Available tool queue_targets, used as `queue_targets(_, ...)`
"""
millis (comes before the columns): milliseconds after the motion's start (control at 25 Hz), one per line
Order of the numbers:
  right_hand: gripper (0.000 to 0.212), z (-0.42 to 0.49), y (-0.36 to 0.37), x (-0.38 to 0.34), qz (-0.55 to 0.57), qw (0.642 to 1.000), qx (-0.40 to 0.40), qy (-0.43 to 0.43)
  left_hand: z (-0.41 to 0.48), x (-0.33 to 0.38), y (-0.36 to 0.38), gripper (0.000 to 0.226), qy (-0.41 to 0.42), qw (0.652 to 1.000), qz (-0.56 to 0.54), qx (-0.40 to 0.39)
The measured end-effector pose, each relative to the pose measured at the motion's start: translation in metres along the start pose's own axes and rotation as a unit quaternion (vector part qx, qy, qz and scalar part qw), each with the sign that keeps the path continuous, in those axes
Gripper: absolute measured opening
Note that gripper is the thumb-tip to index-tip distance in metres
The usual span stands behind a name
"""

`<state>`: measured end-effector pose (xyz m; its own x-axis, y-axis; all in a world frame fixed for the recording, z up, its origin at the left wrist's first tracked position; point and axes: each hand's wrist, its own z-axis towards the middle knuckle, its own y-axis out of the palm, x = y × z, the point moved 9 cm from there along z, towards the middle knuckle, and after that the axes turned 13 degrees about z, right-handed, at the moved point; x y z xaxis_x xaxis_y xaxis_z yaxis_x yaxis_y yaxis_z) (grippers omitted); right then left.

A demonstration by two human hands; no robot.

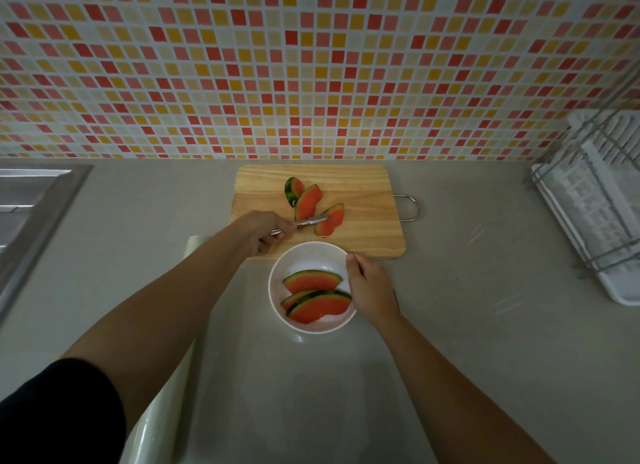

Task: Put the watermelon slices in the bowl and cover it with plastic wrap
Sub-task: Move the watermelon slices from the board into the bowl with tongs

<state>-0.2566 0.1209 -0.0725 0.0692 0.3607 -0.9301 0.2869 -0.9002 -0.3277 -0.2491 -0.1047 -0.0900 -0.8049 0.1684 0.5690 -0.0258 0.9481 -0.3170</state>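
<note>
Red, green-rinded watermelon slices (317,295)

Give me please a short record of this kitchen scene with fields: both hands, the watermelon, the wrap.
left hand: grips metal tongs, tips at a slice on the wooden cutting board
right hand: holds the white bowl by its rim
slices in bowl: three
slices on board: three
plastic wrap roll: lies on the counter, under the left arm
bowl cover: none yet
</note>
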Motion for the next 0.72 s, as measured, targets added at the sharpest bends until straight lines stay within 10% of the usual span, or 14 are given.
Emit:
queue_targets(320,0.037,0.000,-0.002,-0.002,-0.006,1.000,0.011,-0.006,-0.020,-0.002,-0.014,0.005,0.026,0.992,-0.081,-0.098)
queue_targets(720,0.029,0.001,0.000,0.002,-0.002,1.000,0.006,0.014,-0.082,-0.022,0.001,0.016,0.132,0.924,0.347,-0.091)
